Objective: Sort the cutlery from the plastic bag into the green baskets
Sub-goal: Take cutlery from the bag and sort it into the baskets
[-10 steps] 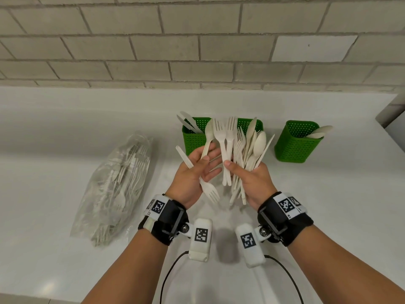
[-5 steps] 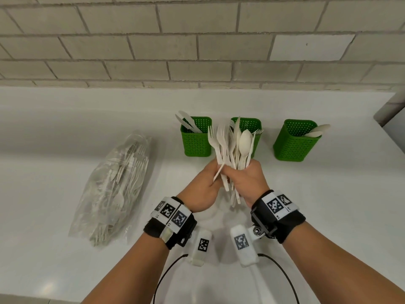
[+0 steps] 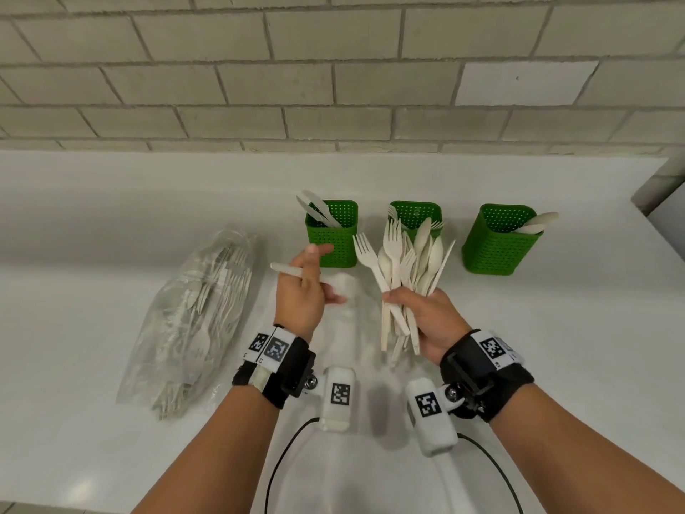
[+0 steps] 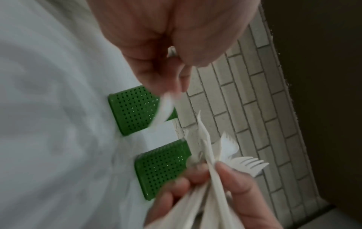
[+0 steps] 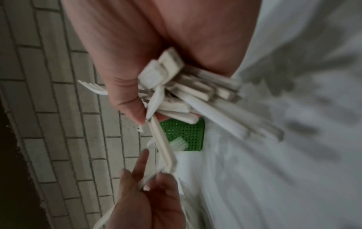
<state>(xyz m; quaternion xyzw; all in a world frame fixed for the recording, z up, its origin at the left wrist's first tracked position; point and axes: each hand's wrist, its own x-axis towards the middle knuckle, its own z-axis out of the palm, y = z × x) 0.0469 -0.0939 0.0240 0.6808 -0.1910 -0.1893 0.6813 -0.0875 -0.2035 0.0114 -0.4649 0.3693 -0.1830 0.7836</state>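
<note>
My right hand [image 3: 419,309] grips a fanned bundle of white forks, spoons and knives [image 3: 402,261] by the handles, upright in front of the middle green basket [image 3: 415,213]. My left hand [image 3: 309,278] is apart from it, to the left, and pinches a single white piece [image 3: 287,269] whose end sticks out leftward; its kind is hidden. That hand hovers just in front of the left basket [image 3: 331,241], which holds knives. The right basket [image 3: 500,246] holds spoons. The right wrist view shows the bundle's handle ends [image 5: 176,91] in my fist.
The clear plastic bag [image 3: 200,317], with much cutlery in it, lies on the white counter [image 3: 92,365] to the left. A brick wall [image 3: 333,87] runs behind the baskets. A grey edge [image 3: 663,202] marks the counter's right end.
Half a second ago both hands were together on the bundle. My left hand has since pulled away to the left with one piece, and my right hand keeps the rest.
</note>
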